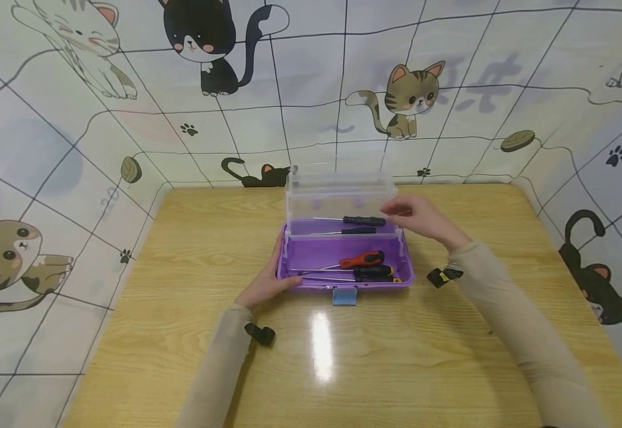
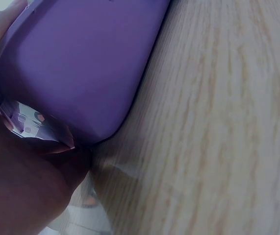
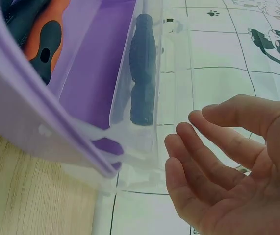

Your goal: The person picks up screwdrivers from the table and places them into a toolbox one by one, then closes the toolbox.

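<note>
A purple toolbox [image 1: 316,249] stands on the table with its clear lid [image 1: 337,181] raised at the back. My left hand [image 1: 268,282] grips its left end, thumb over the front rim; in the left wrist view the purple wall [image 2: 88,58] fills much of the picture. Beside the right end of the clear tray [image 3: 154,142], my right hand [image 1: 420,220] has loosely bent fingers and holds nothing. Two black-handled screwdrivers [image 1: 364,220] lie toward the back, one handle seen through clear plastic. Along the front lie a red-and-black screwdriver [image 1: 361,260] and dark-handled ones [image 1: 373,270].
A blue latch [image 1: 344,296] hangs at the toolbox's front. The wood-grain table [image 1: 209,238] extends around it. Behind and at both sides rises a cat-printed sheet [image 1: 311,89]. Each sleeve carries a dark wrist device, such as the right one [image 1: 444,275].
</note>
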A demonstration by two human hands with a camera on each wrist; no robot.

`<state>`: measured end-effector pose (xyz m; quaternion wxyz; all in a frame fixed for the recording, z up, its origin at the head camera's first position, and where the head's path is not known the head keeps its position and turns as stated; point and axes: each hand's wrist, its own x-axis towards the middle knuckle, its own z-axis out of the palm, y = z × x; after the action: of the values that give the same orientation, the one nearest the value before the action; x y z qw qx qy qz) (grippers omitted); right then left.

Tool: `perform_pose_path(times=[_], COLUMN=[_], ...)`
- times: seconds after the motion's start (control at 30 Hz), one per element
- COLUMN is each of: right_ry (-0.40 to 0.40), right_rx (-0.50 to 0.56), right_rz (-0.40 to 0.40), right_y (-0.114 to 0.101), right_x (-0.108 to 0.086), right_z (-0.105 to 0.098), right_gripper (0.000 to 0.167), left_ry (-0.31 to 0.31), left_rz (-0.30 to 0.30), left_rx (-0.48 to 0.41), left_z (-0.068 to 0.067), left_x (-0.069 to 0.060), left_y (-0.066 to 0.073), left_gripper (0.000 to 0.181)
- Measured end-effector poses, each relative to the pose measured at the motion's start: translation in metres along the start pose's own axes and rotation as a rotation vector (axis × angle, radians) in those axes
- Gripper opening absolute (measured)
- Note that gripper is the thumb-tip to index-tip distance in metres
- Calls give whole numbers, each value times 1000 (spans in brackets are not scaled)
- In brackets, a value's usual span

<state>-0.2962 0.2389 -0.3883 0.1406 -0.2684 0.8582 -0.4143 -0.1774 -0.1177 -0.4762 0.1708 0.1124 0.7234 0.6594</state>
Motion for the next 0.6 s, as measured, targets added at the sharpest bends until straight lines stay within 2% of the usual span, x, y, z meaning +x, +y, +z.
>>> perform_pose_path(times=[0.4, 0.6], right_ry=[19, 19], right_rx=[-43, -42], right_rz=[46, 62], right_y=[9, 16], right_x=[-24, -33], right_z=[-12, -17], right_gripper=[27, 30], left_ry=[17, 12], left_rz=[-19, -6], left_rx=[22, 16], left_z=[1, 0], left_x=[-2, -1], left_y=[0, 0], left_gripper=[112, 112])
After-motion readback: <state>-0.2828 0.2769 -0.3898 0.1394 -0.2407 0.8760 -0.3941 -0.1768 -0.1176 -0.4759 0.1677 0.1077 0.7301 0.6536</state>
